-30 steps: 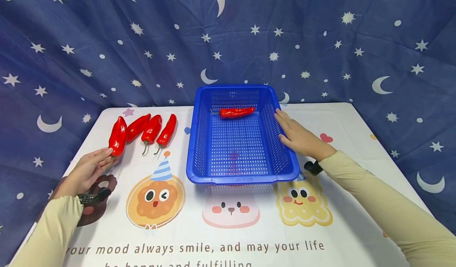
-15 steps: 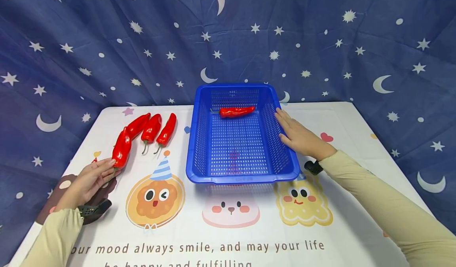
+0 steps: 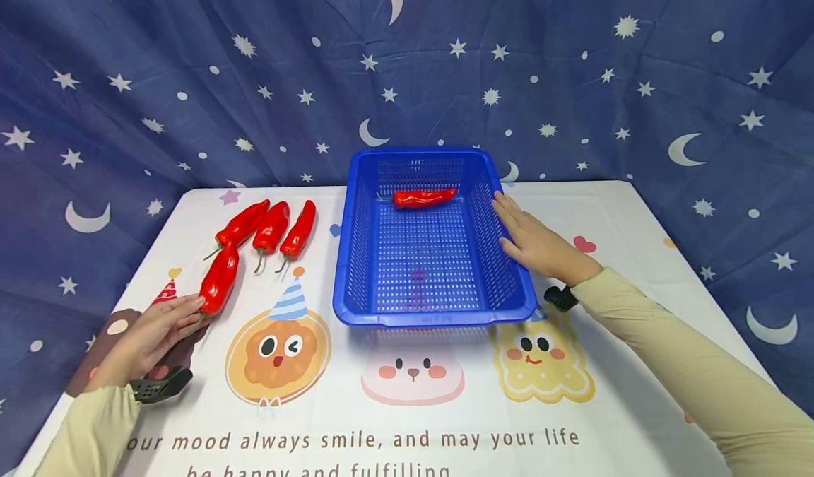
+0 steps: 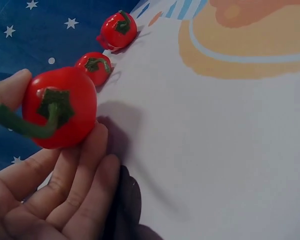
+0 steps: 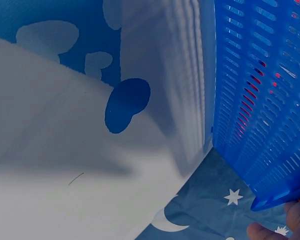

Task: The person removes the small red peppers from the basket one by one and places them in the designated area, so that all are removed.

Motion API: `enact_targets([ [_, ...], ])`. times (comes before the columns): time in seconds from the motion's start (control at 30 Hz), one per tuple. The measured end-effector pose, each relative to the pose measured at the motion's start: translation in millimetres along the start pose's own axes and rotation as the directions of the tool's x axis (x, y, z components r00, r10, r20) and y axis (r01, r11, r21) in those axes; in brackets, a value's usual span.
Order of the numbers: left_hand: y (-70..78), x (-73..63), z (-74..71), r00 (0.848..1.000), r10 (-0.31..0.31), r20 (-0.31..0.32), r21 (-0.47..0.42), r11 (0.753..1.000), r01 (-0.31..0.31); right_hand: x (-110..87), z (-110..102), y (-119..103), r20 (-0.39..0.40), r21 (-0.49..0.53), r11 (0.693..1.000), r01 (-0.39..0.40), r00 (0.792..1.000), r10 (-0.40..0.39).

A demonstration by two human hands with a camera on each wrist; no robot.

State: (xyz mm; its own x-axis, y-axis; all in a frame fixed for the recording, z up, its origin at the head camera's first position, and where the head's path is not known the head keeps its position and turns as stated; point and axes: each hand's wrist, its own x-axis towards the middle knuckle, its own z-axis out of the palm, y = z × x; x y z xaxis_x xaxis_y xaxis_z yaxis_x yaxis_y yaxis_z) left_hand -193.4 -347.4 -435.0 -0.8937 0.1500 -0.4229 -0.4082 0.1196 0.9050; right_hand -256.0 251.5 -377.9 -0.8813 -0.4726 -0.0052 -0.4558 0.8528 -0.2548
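Observation:
My left hand (image 3: 152, 332) pinches a red chili pepper (image 3: 219, 279) near its stem end, thumb on one side and fingertips on the other. In the left wrist view the held pepper (image 4: 75, 100) points its curved green stem at the camera. Three more red peppers (image 3: 271, 228) lie side by side on the table beyond it. At the centre stands a blue plastic basket (image 3: 432, 319) with one red pepper (image 3: 425, 198) lying in its far part. My right hand (image 3: 540, 244) rests against the basket's right rim, fingers straight; in the right wrist view fingertips (image 5: 296, 216) touch the rim.
A white tablecloth (image 3: 299, 420) with printed cartoon figures and lettering covers the table. Behind its far edge hangs a dark blue curtain (image 3: 432, 60) with stars and moons.
My left hand has drawn the held pepper toward the near edge and slightly right, away from the other peppers, uncovering a neighbour's stem. The right hand and basket stay in place.

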Motion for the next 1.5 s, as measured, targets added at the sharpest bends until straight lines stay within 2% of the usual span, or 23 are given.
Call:
enact_targets([
  [0.07,0.3,-1.6,-0.8,1.000,-0.023,-0.013,0.039,0.999,0.024,0.3,0.1,-0.2,0.000,0.000,1.000,-0.002,1.000,0.002],
  [0.13,0.5,-3.5,-2.2,0.999,-0.046,-0.017,0.039,0.998,0.046,0.5,0.2,-0.4,0.003,-0.003,1.000,-0.006,1.000,0.006],
  [0.27,1.0,-10.0,-7.1,0.997,-0.076,0.025,-0.026,0.997,0.076,0.9,0.1,-0.8,0.008,-0.007,1.000,-0.011,1.000,0.011],
  [0.37,2.9,-12.1,-8.7,0.995,-0.090,0.047,-0.030,0.995,0.092,0.3,-0.9,-1.1,0.011,0.006,1.000,-0.010,1.000,0.009],
  [0.6,9.1,-10.0,-9.3,0.991,-0.132,0.040,0.121,0.985,0.126,0.3,-1.5,-0.1,0.010,0.008,1.000,-0.008,1.000,0.008],
  [0.73,11.5,-8.0,-9.1,0.989,-0.145,0.001,0.228,0.963,0.141,0.7,-1.3,-0.1,0.013,0.008,1.000,-0.010,1.000,0.010],
  [0.9,14.6,-5.3,-6.2,0.986,-0.156,-0.066,0.347,0.923,0.169,0.5,-1.5,-0.5,0.015,0.011,1.000,-0.013,1.000,0.013],
  [1.13,19.3,-4.7,-4.2,0.982,-0.155,-0.111,0.442,0.877,0.188,0.5,-1.7,-0.9,0.011,0.003,1.000,-0.010,1.000,0.010],
  [1.3,20.2,-3.7,-6.0,0.982,-0.157,-0.102,0.495,0.848,0.187,0.6,-1.8,-1.0,0.011,0.005,1.000,-0.010,1.000,0.010],
  [1.5,17.3,-3.0,-9.3,0.985,-0.158,-0.072,0.500,0.849,0.173,0.4,-0.5,-0.1,0.003,0.006,1.000,0.000,1.000,0.000],
])
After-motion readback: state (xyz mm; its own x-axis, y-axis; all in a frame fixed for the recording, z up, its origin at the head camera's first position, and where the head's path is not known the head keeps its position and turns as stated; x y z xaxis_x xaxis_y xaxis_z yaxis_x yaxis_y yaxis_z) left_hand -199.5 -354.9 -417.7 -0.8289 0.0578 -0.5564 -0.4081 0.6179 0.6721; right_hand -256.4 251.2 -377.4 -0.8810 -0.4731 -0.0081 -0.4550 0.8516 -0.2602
